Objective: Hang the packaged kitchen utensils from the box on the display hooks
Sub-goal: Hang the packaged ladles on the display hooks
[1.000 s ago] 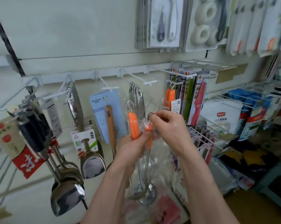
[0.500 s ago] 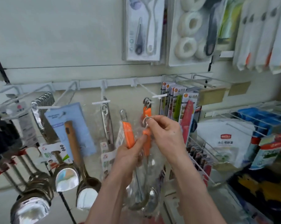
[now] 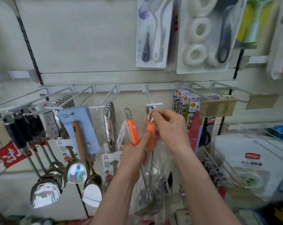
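Centrally in the head view, the metal loop of an orange-handled utensil [image 3: 151, 137] in clear wrap is pinched between the right hand's [image 3: 170, 129] thumb and curled fingers, just below the tip of a white display hook [image 3: 154, 104]. Whether loop and hook touch cannot be told. Its handle and a second orange-handled utensil [image 3: 133, 133] are gripped lower by the left hand [image 3: 134, 153], thumb pressed on the orange.

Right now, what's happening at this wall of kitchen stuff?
A person is hanging up stock. Their left hand grips two bagged orange-handled utensils by the handles, while the right hand pinches one utensil's metal loop just below the tip of a white display hook. The loop does not look threaded onto it yet.
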A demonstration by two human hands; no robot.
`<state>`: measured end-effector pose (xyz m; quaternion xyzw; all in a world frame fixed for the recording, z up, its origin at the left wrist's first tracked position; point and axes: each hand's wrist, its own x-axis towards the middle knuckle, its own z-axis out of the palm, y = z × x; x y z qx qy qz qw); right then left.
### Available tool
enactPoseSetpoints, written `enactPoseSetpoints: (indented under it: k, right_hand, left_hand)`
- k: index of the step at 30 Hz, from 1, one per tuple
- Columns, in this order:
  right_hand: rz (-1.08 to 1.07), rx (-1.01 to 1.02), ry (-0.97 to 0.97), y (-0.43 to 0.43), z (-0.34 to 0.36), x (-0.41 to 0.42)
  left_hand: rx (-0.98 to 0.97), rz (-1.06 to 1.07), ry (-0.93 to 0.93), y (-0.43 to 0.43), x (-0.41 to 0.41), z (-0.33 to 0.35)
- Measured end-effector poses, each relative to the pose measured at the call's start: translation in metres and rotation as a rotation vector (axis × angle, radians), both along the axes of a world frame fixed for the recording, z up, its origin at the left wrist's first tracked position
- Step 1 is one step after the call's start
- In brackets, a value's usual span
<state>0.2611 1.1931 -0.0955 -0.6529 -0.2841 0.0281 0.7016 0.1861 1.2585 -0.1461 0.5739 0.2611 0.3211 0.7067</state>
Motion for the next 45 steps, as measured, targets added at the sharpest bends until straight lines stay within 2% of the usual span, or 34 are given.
enactPoseSetpoints:
  k: [7, 16, 19, 23, 26, 31, 35, 37, 42, 45]
  right_hand:
    - [0.014, 0.032, -0.032, -0.001, 0.006, 0.007]
    - [0.102, -0.096, -0.076, 0.0, 0.02, 0.021]
    - [0.038, -0.237, -0.203, 0.007, 0.017, 0.028]
    - [0.099, -0.425, -0.279, 0.015, 0.016, 0.031]
    - [-0.027, -0.602, -0.447, 0.023, 0.015, 0.033]
    - [-0.117, -0.666, -0.453, 0.035, 0.021, 0.034]
    - [-0.077, -0.656, -0.35, 0.041, 0.026, 0.034]
    - [-0.109, -0.676, -0.386, 0.041, 0.023, 0.032]
    - [-0.299, -0.365, -0.476, 0.013, -0.013, 0.0]
    - [-0.299, -0.269, -0.458, -0.002, -0.036, -0.021]
  left_hand:
    - [-0.034, 0.05, -0.025, -0.003, 0.006, 0.001]
    - [-0.051, 0.053, 0.041, 0.0, 0.009, 0.007]
    - [-0.042, 0.055, 0.066, 0.0, 0.011, 0.01]
    - [-0.038, 0.069, 0.106, 0.01, 0.018, 0.01]
    - [-0.04, 0.057, 0.098, 0.018, 0.023, 0.007]
    - [-0.053, 0.056, 0.093, 0.027, 0.012, -0.008]
    - [-0.083, 0.075, 0.104, 0.032, -0.002, -0.012]
    - [-0.076, 0.071, 0.095, 0.031, -0.008, -0.012]
    - [0.02, 0.108, 0.135, 0.016, -0.014, -0.025]
    - [0.11, 0.163, 0.159, 0.002, -0.013, -0.033]
